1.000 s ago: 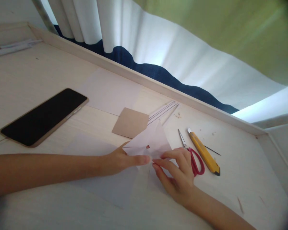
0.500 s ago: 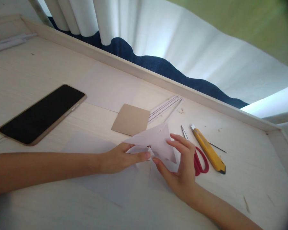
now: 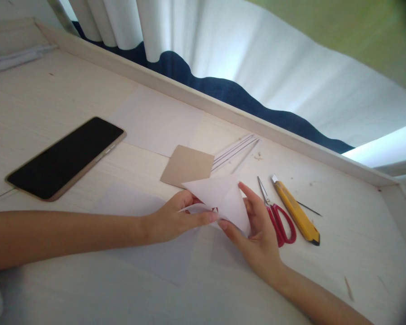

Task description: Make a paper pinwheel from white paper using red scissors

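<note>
Beside the red scissors [image 3: 273, 209], the left hand [image 3: 176, 219] and right hand [image 3: 259, 241] both held the bent white paper [image 3: 221, 194], seemingly folding it, which looked to call for gentle, steady pinching next.

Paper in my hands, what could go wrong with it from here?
The paper might crease or tear, since it is bent and both the left hand and the right hand hold it. The right hand could also bump the scissors, which lie close beside it.
</note>
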`<state>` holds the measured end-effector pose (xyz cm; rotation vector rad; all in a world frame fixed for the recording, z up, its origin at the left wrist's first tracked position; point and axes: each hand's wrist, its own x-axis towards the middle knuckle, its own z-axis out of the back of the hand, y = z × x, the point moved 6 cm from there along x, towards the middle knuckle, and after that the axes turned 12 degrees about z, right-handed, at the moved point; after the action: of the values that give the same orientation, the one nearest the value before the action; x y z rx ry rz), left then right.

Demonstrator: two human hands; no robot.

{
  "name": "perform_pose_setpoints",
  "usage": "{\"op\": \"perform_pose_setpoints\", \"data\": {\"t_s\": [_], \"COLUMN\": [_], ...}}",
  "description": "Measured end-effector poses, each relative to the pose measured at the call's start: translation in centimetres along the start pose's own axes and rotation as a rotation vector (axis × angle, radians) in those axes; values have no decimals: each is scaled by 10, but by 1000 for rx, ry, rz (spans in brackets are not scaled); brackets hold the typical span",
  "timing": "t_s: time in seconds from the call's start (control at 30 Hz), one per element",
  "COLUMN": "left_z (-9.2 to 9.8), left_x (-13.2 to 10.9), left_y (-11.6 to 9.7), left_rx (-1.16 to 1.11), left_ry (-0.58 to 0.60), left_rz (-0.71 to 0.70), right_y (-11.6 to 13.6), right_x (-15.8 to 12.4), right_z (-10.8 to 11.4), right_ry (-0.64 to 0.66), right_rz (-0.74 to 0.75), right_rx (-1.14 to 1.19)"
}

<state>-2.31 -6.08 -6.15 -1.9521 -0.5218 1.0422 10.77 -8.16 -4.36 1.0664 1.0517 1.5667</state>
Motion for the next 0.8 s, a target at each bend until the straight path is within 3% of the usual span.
{"op": "perform_pose_setpoints", "data": {"t_s": [0.17,0.37,0.57,0.7,0.8], "left_z": [-2,-8,-7,-3,-6], "left_x": [-2,-4,-6,-9,-12], "left_y": [-1,-4,-5,-10,-15], "left_rx": [-32,-34,130,306,383], "left_ry": [15,81,45,-89,-48], "left_rz": [-47,-26,-19,-20,-8], "right_y": [4,9,-9,-11,-12], "right_x": [-1,5,3,1,1], "right_z": [-2,-2,1,-2,-1], "right_ry": [9,171,142,140,115], "right_rz": [-65,-174,-390,-403,-401], "right_rx": [177,380,266,204,178]}}
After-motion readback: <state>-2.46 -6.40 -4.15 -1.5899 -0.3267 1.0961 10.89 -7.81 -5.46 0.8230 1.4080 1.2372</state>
